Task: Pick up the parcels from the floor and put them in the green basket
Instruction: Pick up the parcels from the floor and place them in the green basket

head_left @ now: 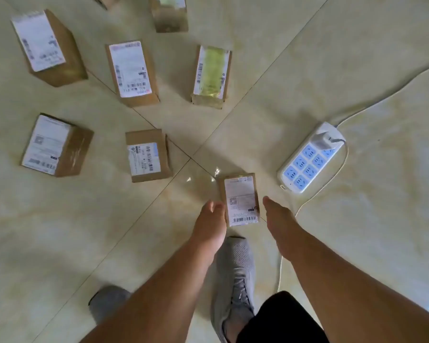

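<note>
The floor (307, 58) is glossy tile, pale and marbled, smooth enough to throw back bright glints of light. The parcels are matt brown cardboard; the nearest parcel (240, 199) bears a smooth white paper label, as does the parcel beside it (146, 157). One parcel farther off (211, 73) is wrapped over with shiny, yellowish clear tape. The power strip (310, 159) is smooth white plastic with light blue socket faces, its cable (386, 95) a thin white plastic cord. The shoe (235, 276) is grey knitted mesh cloth, matt and rough-textured.
</note>
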